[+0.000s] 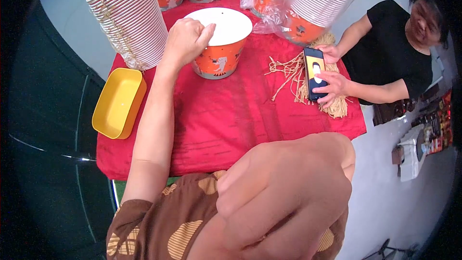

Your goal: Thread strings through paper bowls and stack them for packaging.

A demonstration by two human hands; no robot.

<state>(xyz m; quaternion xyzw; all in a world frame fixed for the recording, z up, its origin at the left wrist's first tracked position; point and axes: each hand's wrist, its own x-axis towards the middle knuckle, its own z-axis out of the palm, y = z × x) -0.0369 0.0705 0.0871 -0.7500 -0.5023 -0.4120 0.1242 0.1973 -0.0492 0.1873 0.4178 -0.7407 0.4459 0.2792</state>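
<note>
An orange paper bucket (220,60) with a white inside and a printed figure stands upright on the red cloth. My left hand (188,38) is closed at its left rim, with the thumb lying over the white inside. My right hand (293,188) is raised very close to the view, large in the lower middle, its fingers curled in. Whatever it may hold is hidden. Left of my left forearm lies a yellow plastic tray (118,103), with nothing in it.
Tall stacks of matching buckets (127,19) line the back, some in clear plastic (269,26). Beige cords (337,106) lie in a bundle at the red-covered table's (231,135) right side. A person (394,53) there holds a phone (315,74) above them.
</note>
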